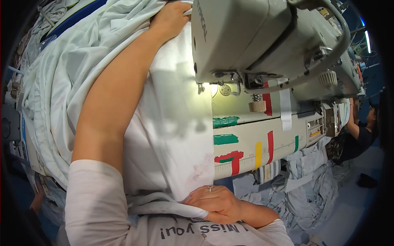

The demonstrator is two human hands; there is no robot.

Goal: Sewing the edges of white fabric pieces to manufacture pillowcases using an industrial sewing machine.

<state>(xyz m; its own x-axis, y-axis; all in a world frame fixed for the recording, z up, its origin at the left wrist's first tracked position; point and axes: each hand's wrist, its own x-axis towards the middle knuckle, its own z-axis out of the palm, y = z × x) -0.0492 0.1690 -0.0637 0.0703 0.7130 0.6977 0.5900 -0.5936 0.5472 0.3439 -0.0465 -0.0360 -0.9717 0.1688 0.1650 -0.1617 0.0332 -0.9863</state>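
A wide piece of white fabric (164, 123) lies over the sewing table, its right edge running straight down beside the needle area of a sewing machine (246, 37). Stretched far forward, my left hand (170, 18) is closed on the fabric's far part, next to the machine head; its fingertips are partly hidden. Close to my body, my right hand (217, 205) wears a ring and grips the near edge of the same fabric, fingers bent over it. Between the hands the cloth is spread fairly flat, while loose folds heap up left of my left arm. Lamp light falls near the presser foot (200, 87).
Red, green and yellow tape strips (258, 156) mark the machine bed. Piled pale cloth (308, 192) lies below it at the right. A co-worker (357, 135) is at the far right, and another person's arm (37, 197) shows at the left edge.
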